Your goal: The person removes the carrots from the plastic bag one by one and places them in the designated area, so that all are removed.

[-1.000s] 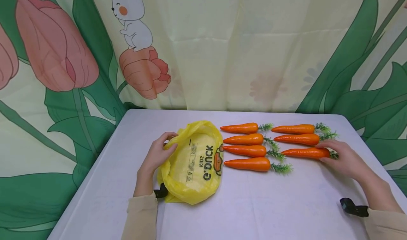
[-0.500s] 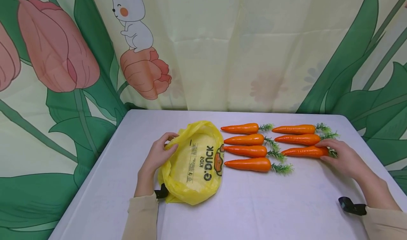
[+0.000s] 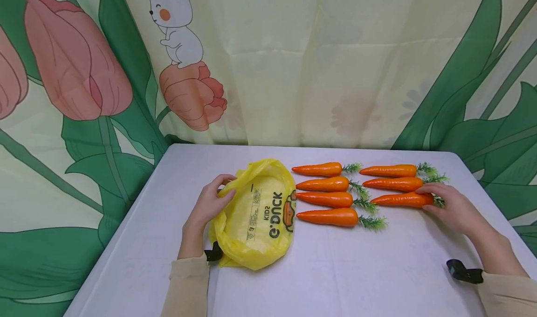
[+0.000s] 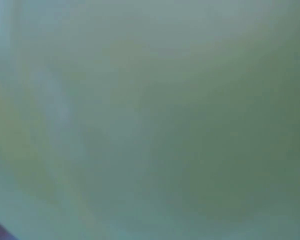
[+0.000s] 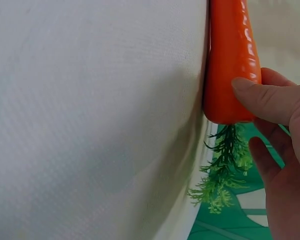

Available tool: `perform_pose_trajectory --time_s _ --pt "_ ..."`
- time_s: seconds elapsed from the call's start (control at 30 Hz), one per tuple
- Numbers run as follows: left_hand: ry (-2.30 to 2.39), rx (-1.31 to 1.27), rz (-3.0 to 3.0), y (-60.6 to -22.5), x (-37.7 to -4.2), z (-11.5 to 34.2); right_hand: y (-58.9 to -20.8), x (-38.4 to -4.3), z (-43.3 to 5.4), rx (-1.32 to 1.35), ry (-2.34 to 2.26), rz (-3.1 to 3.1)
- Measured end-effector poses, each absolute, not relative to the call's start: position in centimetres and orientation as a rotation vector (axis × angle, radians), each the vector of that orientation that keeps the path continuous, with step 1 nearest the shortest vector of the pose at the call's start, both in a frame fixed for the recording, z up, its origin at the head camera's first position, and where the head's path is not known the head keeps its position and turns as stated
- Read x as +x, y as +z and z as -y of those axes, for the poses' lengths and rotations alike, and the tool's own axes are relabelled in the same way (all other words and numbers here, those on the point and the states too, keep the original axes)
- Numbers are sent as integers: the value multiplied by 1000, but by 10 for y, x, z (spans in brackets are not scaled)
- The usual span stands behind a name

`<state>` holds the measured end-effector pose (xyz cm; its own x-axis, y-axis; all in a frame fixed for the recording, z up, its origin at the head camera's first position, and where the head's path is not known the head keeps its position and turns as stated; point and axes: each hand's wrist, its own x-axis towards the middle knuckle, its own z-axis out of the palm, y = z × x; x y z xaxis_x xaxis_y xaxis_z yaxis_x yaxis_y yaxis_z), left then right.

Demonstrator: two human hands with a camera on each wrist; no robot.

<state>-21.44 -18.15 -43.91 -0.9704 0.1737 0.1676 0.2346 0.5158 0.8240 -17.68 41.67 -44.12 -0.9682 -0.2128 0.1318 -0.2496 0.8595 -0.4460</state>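
My left hand (image 3: 210,200) pinches the left rim of a yellow plastic bag (image 3: 251,256), which lies with its mouth spread and black lettering inside. The left wrist view is only a greenish-yellow blur. On the right, my right hand (image 3: 455,210) grips the thick end of an orange carrot (image 3: 398,200) between thumb and fingers. In the right wrist view that carrot (image 5: 231,60) lies against the white cloth, its green top (image 5: 222,172) hanging below the thumb. Two more carrots lie behind it, the nearer one (image 3: 394,183) just beyond my fingers.
Several other carrots (image 3: 329,217) lie in a column between the bag and the right-hand group, tips toward the bag. All rest on a white-covered table (image 3: 335,279). Behind its far edge hangs a printed curtain (image 3: 285,84) with tulips and a rabbit.
Both hands keep their places on the bag and the carrot. The right forearm shifts very slightly left early on, and the whole view drifts a little.
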Motion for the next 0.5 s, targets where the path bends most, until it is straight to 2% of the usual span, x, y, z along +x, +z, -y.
perform_pose_trajectory --time_s 0.5 --pt "-1378 -375 2723 -433 -213 185 -435 -175 -406 318 775 2929"
